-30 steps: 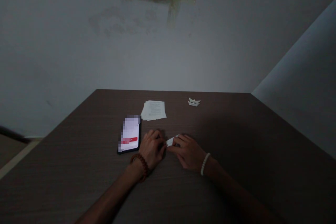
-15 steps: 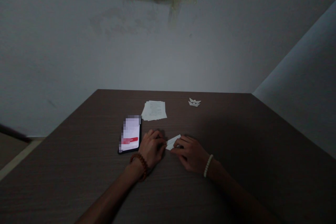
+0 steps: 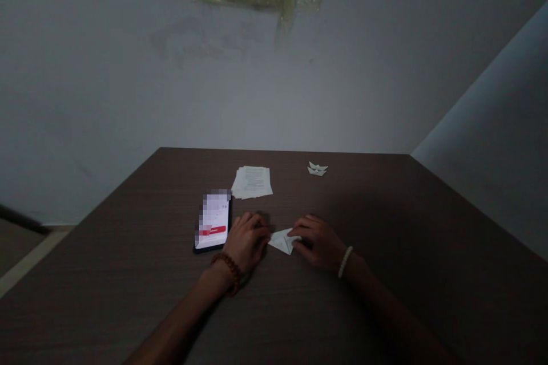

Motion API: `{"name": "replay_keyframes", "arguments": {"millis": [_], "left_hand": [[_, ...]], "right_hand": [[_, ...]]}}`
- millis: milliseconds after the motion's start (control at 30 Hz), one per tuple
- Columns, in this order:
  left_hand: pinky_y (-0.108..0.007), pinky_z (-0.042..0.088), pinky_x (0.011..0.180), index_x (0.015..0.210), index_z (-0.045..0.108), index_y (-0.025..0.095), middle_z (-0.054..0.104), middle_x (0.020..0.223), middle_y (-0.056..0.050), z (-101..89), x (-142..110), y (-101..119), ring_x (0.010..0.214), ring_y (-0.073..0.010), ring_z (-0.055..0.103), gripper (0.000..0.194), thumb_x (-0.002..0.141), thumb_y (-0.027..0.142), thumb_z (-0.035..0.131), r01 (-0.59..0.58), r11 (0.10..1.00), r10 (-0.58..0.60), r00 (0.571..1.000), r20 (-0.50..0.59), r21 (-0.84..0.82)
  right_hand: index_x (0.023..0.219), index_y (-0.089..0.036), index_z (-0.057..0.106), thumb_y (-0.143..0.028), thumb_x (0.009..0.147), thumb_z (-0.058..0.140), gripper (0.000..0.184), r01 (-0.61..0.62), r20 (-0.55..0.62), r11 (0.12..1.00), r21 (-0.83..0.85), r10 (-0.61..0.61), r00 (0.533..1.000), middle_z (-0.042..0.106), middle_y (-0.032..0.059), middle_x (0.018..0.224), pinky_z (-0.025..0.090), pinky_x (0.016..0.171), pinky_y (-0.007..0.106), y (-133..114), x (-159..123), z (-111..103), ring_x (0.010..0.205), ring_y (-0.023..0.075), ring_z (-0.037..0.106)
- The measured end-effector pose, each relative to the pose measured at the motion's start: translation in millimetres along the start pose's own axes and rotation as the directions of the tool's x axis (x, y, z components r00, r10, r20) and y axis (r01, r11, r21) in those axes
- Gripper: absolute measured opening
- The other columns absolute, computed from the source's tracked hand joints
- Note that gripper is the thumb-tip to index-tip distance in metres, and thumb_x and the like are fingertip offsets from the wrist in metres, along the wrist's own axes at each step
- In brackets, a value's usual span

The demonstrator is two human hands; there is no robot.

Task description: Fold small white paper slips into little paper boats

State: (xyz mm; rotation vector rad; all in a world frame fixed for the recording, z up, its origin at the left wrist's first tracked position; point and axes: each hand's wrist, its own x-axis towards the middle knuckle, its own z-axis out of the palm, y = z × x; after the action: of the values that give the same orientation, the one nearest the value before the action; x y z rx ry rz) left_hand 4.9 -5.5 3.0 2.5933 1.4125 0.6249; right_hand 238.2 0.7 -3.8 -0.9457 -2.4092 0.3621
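A small folded piece of white paper lies on the dark table between my two hands, with crease lines across it. My left hand, with a brown bead bracelet at the wrist, pinches its left corner with bent fingers. On the opposite side my right hand, wearing a pale bead bracelet, grips the right edge between thumb and fingers. The fingers cover both ends of the paper.
A phone with a lit screen lies left of my left hand. Behind it is a stack of printed paper sheets. Folded paper boats sit toward the back of the brown table, which meets a wall.
My right hand has shifted slightly to the right. More of the folded paper shows now, turned to a wider, roughly triangular face. The left hand has stayed nearly in place.
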Motion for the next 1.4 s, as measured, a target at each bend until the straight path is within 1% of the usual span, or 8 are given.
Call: {"name": "replay_keyframes", "arguments": {"millis": [167, 333, 533, 833, 1000, 1133, 1300, 1400], "left_hand": [[-0.036, 0.041, 0.074, 0.083, 0.064, 0.017, 0.058, 0.092, -0.008, -0.4, -3, 7, 0.086, -0.0223, 0.047, 0.019, 0.088, 0.014, 0.046, -0.077, 0.996, 0.08, 0.995, -0.055, 0.047], [-0.035, 0.047, 0.08, 0.09, 0.062, 0.017, 0.056, 0.095, -0.008, 3.0, -7, 14, 0.09, -0.0208, 0.051, 0.016, 0.09, 0.024, 0.048, -0.193, 0.981, 0.195, 0.979, 0.065, -0.034], [-0.039, 0.049, 0.078, 0.096, 0.062, 0.016, 0.057, 0.099, -0.009, 2.2, -6, 18, 0.093, -0.0248, 0.052, 0.024, 0.086, 0.038, 0.056, -0.214, 0.977, 0.208, 0.967, 0.146, 0.024], [-0.037, 0.049, 0.081, 0.094, 0.061, 0.017, 0.06, 0.095, -0.008, 3.3, -6, 19, 0.092, -0.0227, 0.055, 0.015, 0.088, 0.027, 0.052, -0.193, 0.981, 0.189, 0.973, 0.129, 0.019], [-0.033, 0.05, 0.079, 0.088, 0.06, 0.016, 0.061, 0.088, -0.007, 1.4, -5, 17, 0.085, -0.0194, 0.058, 0.021, 0.093, 0.022, 0.04, -0.227, 0.973, 0.222, 0.97, 0.102, 0.033], [-0.03, 0.05, 0.074, 0.088, 0.059, 0.016, 0.061, 0.086, -0.006, 1.0, -5, 14, 0.08, -0.0176, 0.059, 0.021, 0.094, 0.02, 0.039, -0.219, 0.974, 0.213, 0.972, 0.099, 0.055], [-0.03, 0.048, 0.071, 0.084, 0.057, 0.016, 0.06, 0.084, -0.006, 0.9, -6, 14, 0.076, -0.0181, 0.058, 0.018, 0.092, 0.02, 0.041, -0.224, 0.97, 0.213, 0.97, 0.113, 0.097], [-0.031, 0.048, 0.072, 0.084, 0.057, 0.017, 0.059, 0.083, -0.005, 0.0, -6, 15, 0.077, -0.0184, 0.057, 0.016, 0.091, 0.019, 0.043, -0.251, 0.959, 0.234, 0.963, 0.132, 0.131]], "right_hand": [[0.093, -0.022, 0.068, -0.022, 0.08, 0.066, 0.014, -0.018, -0.006, 0.999, -0.041, 0.018, 1.0, 0.061, 0.0048, 0.09, 0.041, 0.079, 0.034, 1, 2, 9, 0.085, 0.019, 0.052], [0.097, -0.021, 0.067, -0.024, 0.079, 0.067, 0.018, -0.029, -0.003, 0.998, -0.054, 0.029, 1.0, 0.058, 0.0047, 0.09, 0.04, 0.08, 0.034, -5, 3, 5, 0.087, 0.0192, 0.051], [0.099, -0.02, 0.066, -0.024, 0.075, 0.069, 0.025, -0.004, 0.023, 1.0, -0.029, 0.005, 1.0, 0.057, 0.0048, 0.09, 0.04, 0.079, 0.034, -11, 4, 0, 0.085, 0.0195, 0.05], [0.101, -0.02, 0.066, -0.022, 0.076, 0.066, 0.026, -0.002, 0.045, 0.999, -0.039, 0.004, 0.999, 0.057, 0.0061, 0.094, 0.041, 0.081, 0.035, -11, 3, -1, 0.089, 0.0209, 0.05], [0.102, -0.02, 0.065, -0.016, 0.074, 0.066, 0.029, 0.016, 0.006, 1.0, -0.026, -0.015, 1.0, 0.059, 0.0065, 0.095, 0.042, 0.08, 0.034, -8, 2, -2, 0.089, 0.0205, 0.051], [0.095, -0.021, 0.067, -0.016, 0.078, 0.064, 0.018, 0.018, -0.035, 0.999, -0.027, -0.019, 0.999, 0.06, 0.005, 0.091, 0.043, 0.076, 0.032, -3, 2, 0, 0.084, 0.0181, 0.053], [0.086, -0.02, 0.069, -0.019, 0.081, 0.065, 0.006, 0.031, -0.089, 0.999, 0.007, -0.03, 0.996, 0.062, 0.0043, 0.087, 0.044, 0.073, 0.03, 1, 2, 1, 0.081, 0.0162, 0.054], [0.082, -0.02, 0.069, -0.019, 0.082, 0.066, 0.003, 0.025, -0.08, 0.999, 0.02, -0.023, 0.997, 0.062, 0.0045, 0.087, 0.044, 0.073, 0.029, 2, 1, 4, 0.082, 0.0162, 0.055]]}}
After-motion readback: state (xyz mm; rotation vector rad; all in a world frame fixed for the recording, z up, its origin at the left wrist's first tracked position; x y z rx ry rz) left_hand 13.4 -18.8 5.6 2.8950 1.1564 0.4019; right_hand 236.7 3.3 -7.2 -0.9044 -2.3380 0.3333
